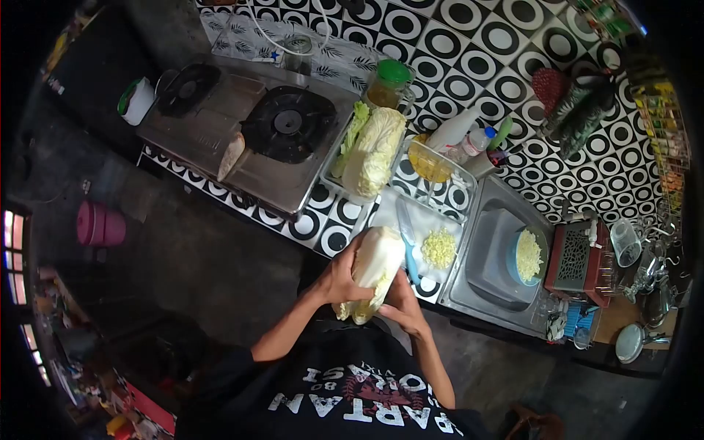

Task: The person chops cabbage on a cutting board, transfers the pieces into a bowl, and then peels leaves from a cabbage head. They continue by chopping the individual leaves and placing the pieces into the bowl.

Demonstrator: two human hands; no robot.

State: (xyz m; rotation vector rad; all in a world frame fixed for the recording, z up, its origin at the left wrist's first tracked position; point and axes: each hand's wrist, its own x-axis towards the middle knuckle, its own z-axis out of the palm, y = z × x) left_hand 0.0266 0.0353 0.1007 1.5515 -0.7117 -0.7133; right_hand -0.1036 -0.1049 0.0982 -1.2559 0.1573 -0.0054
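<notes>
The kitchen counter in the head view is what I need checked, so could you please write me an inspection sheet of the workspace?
Surface: counter patterned with black and white circles; pale board on it.
Job's things: cabbage in both hands; knife lying beside chopped pieces; second cabbage in a clear tray.
Clutter: green-lidded jar and white bottle toward the wall.
Hands: left hand and right hand grip the cabbage from opposite sides.
Cables: white cord or hose hanging behind the stove; cannot tell which.
Surroundings: stove to the left; sink with blue bowl to the right; pink bucket at far left.
</notes>
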